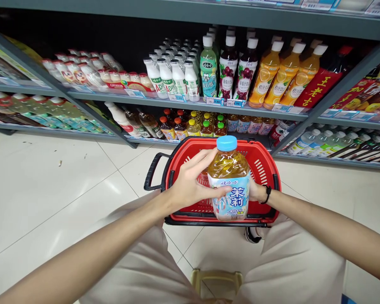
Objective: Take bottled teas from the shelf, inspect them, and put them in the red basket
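A large bottle of jasmine tea [229,185] with a blue cap and pale blue label is held upright over the red shopping basket [221,145]. My left hand [194,177] is closed on its left side, the thumb across the label and the fingers reaching up to its shoulder. From the right, my right hand [256,190] supports the bottle; its fingers are mostly hidden behind it. Below, the basket stands in front of the shelf, its black handle [152,173] sticking out on the left. Much of the basket's inside is covered by the bottle and my hands.
Shelves [183,103] of drinks run across the back: white milk bottles [177,78], grape juice bottles [237,69], orange juice bottles [278,78] and small tea bottles [193,126] lower down. A beige stool [217,275] shows between my legs on the tiled floor [66,181].
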The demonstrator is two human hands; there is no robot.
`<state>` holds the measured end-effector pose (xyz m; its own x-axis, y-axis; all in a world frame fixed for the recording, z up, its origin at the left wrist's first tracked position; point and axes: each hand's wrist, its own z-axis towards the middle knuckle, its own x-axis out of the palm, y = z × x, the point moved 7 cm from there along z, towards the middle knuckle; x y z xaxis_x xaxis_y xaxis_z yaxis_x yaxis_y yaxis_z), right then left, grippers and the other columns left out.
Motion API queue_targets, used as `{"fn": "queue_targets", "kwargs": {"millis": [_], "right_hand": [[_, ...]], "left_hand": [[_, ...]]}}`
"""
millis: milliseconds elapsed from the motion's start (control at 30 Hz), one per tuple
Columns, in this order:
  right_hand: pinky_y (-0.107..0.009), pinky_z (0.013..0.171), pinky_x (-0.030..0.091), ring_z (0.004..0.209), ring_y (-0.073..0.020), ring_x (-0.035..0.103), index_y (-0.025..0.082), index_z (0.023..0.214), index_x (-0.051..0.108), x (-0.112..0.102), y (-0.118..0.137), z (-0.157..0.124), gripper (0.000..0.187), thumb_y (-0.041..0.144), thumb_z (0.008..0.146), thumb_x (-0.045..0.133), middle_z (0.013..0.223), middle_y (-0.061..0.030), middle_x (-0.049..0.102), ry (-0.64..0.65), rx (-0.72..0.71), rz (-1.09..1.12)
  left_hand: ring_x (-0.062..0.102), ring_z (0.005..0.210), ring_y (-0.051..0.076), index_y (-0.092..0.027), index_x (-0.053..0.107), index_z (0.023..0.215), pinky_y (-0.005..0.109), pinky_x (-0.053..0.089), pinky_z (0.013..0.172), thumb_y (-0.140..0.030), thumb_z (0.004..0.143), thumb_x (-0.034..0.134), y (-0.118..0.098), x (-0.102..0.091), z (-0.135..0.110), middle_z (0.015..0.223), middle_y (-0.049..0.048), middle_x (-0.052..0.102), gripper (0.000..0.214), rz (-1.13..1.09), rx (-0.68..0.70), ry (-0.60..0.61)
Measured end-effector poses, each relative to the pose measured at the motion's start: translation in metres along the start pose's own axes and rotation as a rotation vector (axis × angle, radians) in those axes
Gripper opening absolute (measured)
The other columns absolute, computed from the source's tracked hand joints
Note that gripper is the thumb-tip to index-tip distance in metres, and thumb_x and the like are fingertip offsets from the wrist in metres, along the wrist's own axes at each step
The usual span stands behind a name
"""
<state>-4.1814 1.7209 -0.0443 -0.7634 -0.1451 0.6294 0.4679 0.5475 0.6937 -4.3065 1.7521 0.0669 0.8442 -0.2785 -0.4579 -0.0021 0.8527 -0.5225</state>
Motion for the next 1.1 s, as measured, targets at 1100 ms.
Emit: {"fn": "queue_targets", "kwargs": {"millis": [1100], "right_hand": [[-0.04, 0.059, 0.069, 0.077, -0.0268, 0.077, 0.017, 0.134, 0.061, -0.007, 0.03, 0.004, 0.066, 0.06, 0.087, 0.079, 0.094, -0.0095, 0.078, 0.055, -0.197, -0.259]], "left_hand": [[0.074, 0.087, 0.019, -0.011, 0.077, 0.103, 0.032, 0.062, 0.08, -0.046, 0.059, 0.102, 0.104, -0.017, -0.026, 0.117, 0.0153, 0.079, 0.062, -0.57, -1.235, -0.346]]}}
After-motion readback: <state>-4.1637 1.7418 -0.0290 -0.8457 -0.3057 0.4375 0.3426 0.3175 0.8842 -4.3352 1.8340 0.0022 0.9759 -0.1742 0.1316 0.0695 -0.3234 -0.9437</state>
